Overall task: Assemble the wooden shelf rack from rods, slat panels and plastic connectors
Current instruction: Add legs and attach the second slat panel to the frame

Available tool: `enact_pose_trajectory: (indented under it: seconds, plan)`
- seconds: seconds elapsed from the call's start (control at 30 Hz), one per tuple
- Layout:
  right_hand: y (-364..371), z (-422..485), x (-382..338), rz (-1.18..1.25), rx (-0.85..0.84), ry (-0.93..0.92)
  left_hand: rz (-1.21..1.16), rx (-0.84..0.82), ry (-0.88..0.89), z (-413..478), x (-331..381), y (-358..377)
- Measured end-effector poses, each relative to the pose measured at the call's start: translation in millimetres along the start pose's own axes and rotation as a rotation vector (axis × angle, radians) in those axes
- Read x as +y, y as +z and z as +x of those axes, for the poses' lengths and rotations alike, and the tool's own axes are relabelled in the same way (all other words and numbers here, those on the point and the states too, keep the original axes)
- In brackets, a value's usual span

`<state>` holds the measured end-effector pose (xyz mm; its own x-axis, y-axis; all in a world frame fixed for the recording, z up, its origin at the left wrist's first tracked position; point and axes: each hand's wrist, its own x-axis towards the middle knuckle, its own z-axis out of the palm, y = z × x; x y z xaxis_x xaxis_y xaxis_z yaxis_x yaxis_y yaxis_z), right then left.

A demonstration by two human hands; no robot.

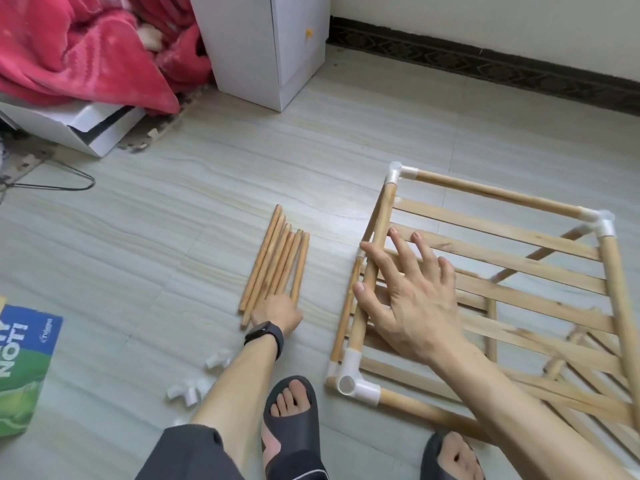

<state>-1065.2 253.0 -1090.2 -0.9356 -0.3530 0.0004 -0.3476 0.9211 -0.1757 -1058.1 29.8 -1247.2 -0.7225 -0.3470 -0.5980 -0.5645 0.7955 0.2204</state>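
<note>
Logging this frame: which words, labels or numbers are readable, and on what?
"NOT!": white letters, turned sideways, on the blue and green box at the left edge.
Line beside it: cut off by the frame edge, unreadable.
Small logo on the box's blue part: too small to read.

Rods (273, 265): bare wood, matt
Corner connectors (363, 388): white plastic, smooth
Slats (519, 266): pale raw wood
Blanket (86, 53): pink fleecy cloth

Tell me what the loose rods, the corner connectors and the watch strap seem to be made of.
Loose rods: pale wood, matte, seemingly unvarnished; grain streaks show. Corner connectors: white plastic, smooth with slight sheen, moulded sockets. Watch strap: black and matte, probably rubber or silicone; the look leaves it open.
</note>
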Motion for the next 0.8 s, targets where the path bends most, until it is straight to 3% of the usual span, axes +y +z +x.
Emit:
enact_pose_trajectory:
  seconds: [0.07, 0.13, 0.3, 0.37, 0.47, 0.53, 0.7, 0.8]
  plan:
    - [0.3, -0.2, -0.8, 0.018, 0.008, 0.001, -0.466, -0.130, -0.006, -5.0, 5.7, -22.4]
    - [0.0, -2.8, -0.5, 0.044, 0.027, -0.001, -0.746, -0.257, 0.049, -21.4, 11.9, -55.9]
    - [-7.1, -6.4, 0.5, 0.133, 0.054, -0.014, -0.945, -0.309, 0.369, -73.9, 35.5, -141.2]
    - [-12.3, -8.0, 1.2, 0.243, 0.086, -0.023, -0.964, -0.355, 0.465, -99.2, 46.9, -169.8]
    - [-29.5, -7.7, 5.5, 0.631, 0.194, 0.025, -0.924, -0.395, 0.560, -131.8, 62.1, -199.7]
    - [-48.8, -6.2, 11.7, 0.718, 0.279, 0.045, -0.869, -0.400, 0.590, -148.3, 70.3, -210.8]
    - [-96.1, -2.1, 36.7, 0.190, 0.430, -0.087, -0.525, -0.490, 0.667, -174.6, 96.5, -219.6]
    - [-116.4, 2.9, 51.6, -0.012, 0.401, -0.008, -0.589, -0.501, 0.680, -178.6, 116.1, -209.4]
